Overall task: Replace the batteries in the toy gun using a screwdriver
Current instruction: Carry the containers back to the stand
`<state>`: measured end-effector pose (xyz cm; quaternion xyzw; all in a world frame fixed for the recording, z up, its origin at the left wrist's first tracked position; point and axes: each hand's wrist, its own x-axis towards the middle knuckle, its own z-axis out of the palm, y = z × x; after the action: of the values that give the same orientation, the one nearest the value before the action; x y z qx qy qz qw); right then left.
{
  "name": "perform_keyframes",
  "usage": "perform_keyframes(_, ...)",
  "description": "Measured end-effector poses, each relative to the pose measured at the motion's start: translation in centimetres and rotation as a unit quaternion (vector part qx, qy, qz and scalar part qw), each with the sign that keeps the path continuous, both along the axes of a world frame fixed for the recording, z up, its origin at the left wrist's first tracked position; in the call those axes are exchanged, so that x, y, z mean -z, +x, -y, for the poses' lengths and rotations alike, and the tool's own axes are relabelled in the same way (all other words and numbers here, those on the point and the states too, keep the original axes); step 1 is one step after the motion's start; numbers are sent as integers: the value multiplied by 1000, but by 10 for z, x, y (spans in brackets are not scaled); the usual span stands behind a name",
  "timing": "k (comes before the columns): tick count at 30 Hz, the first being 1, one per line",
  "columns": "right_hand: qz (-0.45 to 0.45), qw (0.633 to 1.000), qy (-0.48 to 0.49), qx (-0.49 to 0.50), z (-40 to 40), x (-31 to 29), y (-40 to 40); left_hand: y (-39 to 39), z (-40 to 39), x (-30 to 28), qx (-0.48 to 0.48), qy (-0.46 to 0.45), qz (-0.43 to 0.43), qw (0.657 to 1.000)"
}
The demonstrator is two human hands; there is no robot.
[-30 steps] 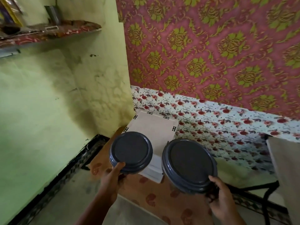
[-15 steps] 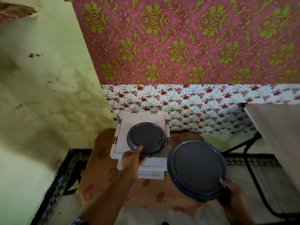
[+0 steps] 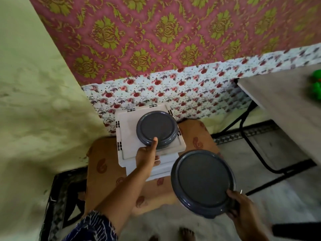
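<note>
My left hand [image 3: 147,155] grips a small round container with a dark grey lid [image 3: 157,129], held on or just above a stack of white plastic boxes [image 3: 128,145]. My right hand [image 3: 243,209] holds a larger round container with a dark grey lid [image 3: 203,183] in the air, low and to the right of the stack. At the far right edge a green plastic object [image 3: 317,84] lies on a grey table [image 3: 281,101]; I cannot tell whether it is the toy gun. No screwdriver or batteries are in sight.
The white boxes stand on a low stool with an orange patterned cover [image 3: 104,171] in the room's corner. A green wall [image 3: 34,101] is on the left, patterned wallpaper [image 3: 156,40] behind. The table's black metal legs [image 3: 251,145] reach the floor at right. My feet [image 3: 185,234] show at the bottom.
The view has tilted down and right, and the table with the green object came into sight. My left hand brought the small container over the white boxes. The large container stays in my right hand.
</note>
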<state>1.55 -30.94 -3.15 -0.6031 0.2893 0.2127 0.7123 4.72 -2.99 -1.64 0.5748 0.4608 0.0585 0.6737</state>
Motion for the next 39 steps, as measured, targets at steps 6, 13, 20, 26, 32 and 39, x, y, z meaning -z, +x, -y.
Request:
perform_keyframes(6, -48, 999, 16, -3, -17, 39, -22, -80, 22, 47, 198, 218, -14, 955)
perform_keyframes(13, -60, 996, 19, -58, -74, 80, -9, -125, 22, 99, 88, 106, -41, 990)
perform_keyframes(20, -57, 995, 23, -78, -110, 122, 27, -101, 8, 138, 13, 40, -22, 999)
perform_keyframes(26, -22, 985, 33, -170, -120, 137, 60, -66, -2, 157, -38, 13, 3, 999)
perform_keyframes(32, -11, 979, 18, -202, -141, 137, 79, -51, -16, 162, -62, 76, -5, 995)
perform_keyframes(39, -8, 983, 15, -181, -158, 141, 89, -40, -18, 154, -12, 176, -22, 984)
